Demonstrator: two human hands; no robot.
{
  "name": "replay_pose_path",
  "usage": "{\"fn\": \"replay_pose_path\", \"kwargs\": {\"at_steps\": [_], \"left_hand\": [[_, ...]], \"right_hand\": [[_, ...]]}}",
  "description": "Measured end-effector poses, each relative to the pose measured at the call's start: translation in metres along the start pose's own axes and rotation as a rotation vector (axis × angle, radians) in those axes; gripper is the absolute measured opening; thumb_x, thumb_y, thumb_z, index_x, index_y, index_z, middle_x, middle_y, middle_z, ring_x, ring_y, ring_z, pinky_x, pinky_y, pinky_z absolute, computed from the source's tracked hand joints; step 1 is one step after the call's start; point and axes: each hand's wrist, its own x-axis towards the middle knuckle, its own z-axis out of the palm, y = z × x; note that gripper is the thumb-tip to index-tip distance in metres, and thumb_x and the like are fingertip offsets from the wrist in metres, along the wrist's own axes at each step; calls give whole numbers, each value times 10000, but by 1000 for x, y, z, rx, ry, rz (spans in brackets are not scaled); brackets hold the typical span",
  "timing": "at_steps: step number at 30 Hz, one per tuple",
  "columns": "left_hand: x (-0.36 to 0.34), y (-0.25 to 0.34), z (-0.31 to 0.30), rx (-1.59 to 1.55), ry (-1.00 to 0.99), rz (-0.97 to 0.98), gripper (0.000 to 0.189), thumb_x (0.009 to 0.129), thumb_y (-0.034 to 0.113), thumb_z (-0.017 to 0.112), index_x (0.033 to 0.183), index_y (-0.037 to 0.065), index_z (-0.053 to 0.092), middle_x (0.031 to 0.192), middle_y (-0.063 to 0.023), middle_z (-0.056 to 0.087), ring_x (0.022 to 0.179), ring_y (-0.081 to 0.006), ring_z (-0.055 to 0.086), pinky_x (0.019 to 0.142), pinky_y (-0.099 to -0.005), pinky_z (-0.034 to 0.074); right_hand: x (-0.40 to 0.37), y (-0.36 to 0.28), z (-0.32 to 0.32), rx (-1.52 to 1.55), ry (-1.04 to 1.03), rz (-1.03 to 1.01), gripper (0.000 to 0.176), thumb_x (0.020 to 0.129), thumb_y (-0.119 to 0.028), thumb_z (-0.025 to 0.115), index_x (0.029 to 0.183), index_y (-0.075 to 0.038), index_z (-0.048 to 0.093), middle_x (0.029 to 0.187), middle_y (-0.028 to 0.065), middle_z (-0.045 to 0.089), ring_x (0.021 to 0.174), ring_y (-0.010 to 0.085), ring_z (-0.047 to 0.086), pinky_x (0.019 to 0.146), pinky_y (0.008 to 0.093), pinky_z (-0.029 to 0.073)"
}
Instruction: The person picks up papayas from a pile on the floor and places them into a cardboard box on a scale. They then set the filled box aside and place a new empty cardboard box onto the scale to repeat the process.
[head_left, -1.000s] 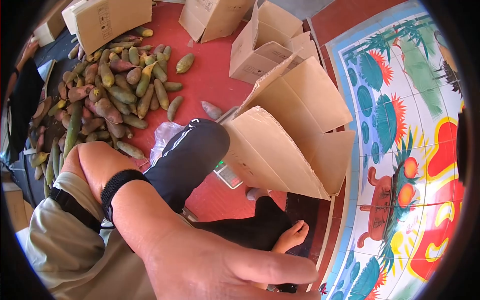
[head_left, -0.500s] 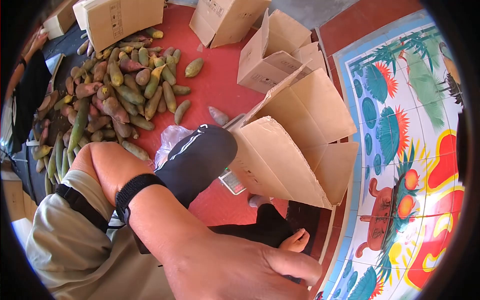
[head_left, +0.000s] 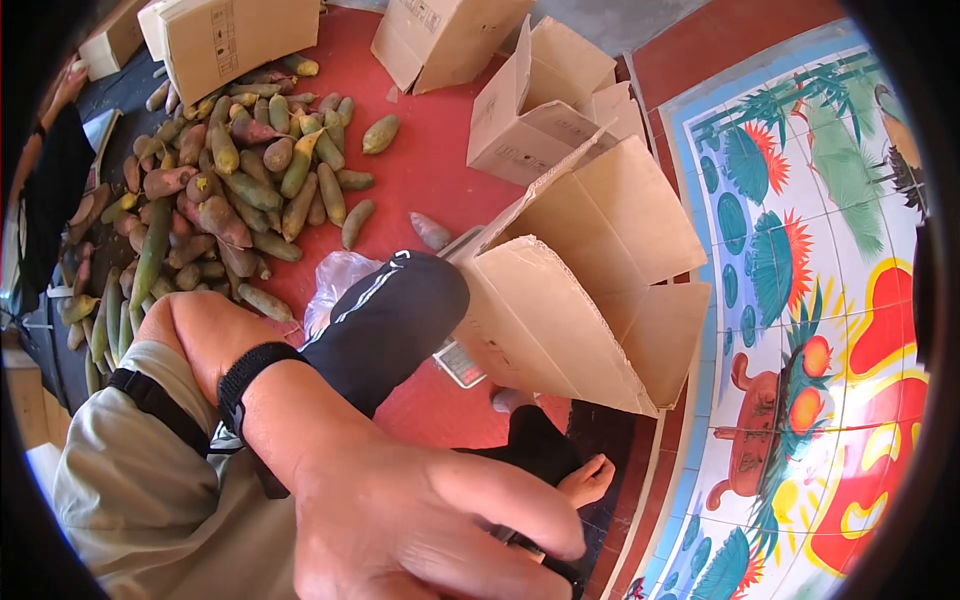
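Observation:
My left hand (head_left: 430, 525) reaches across the bottom of the view, back up. Its thumb is stretched out, with a gap between thumb and forefinger, and the other fingertips run out of frame. Nothing shows in its grasp. A dark band (head_left: 522, 545) shows in that gap, partly covered. Just beyond the thumb is what looks like my right hand (head_left: 588, 482), its fingers bent together. Whether it holds anything is hidden. My bent knee in dark striped trousers (head_left: 385, 310) rises beyond my left forearm, beside an open cardboard box (head_left: 540, 310).
Sweet-potato-like tubers (head_left: 225, 190) lie heaped on the red floor (head_left: 400, 190) at left. More cartons (head_left: 545, 125) stand at the back. A scale (head_left: 460, 364) shows under the near box. A tiled mural (head_left: 770, 350) fills the right. Another person's arm (head_left: 45, 125) is far left.
My left hand has moved left and slightly down, and its thumb and forefinger now show a wider gap. The small hand beyond it stays nearly in place. The view has shifted slightly.

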Motion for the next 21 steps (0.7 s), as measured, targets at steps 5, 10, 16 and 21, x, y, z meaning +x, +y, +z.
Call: {"fn": "replay_pose_path", "kwargs": {"at_steps": [5,10,16,21], "left_hand": [[5,2,-30,38,-246,-48,141,756,-53,598,829,65,617,909,45,635,675,-113,590,707,-326,421],[-1,1,-7,63,14,-48,58,780,21,581,771,33,636,886,-6,634,668,-137,577,709,-369,423],[-6,-15,-9,37,71,167,57,767,88,607,742,52,642,867,-60,619,649,-179,552,735,-390,429],[8,-14,-53,-102,-525,138,49,788,70,552,800,100,590,839,-75,604,691,-201,578,730,-381,431]], "right_hand": [[1,-1,-1,4,-15,-26,226,895,-160,499,833,52,550,737,188,550,644,318,511,601,391,420],[3,7,2,-14,-34,5,229,894,-169,500,830,45,554,747,182,557,658,322,528,608,395,427],[3,17,3,-52,-30,-4,246,896,-188,498,829,42,554,751,180,561,674,329,537,619,401,431],[3,21,1,-83,-43,-35,241,896,-182,495,823,41,551,756,187,565,688,334,544,625,404,434]]}}
